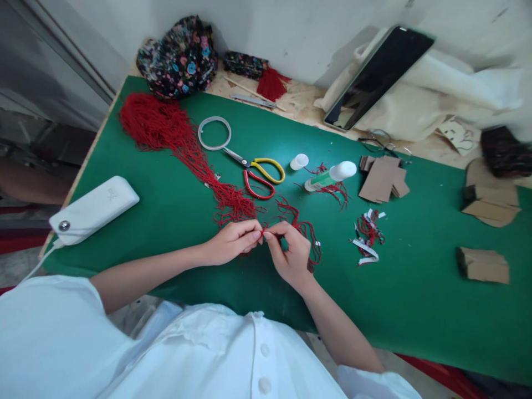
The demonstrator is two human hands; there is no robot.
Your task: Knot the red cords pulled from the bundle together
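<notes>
Dozens of red cords trail up the green mat, left of the scissors; they look limp, light and tangle-prone, best pinched near the ends. Just below the scissors, left hand and right hand each pinch a strand between fingertips. Right of the scissors lie a glue bottle, cardboard pieces and clippings, none obstructing.

Both bare forearms reaching forward from white sleeves, left hand knuckles up with fingers curled, right hand turned slightly inward, fingertips of both pinched together and meeting (almost nail to nail), wrists low and level
</notes>
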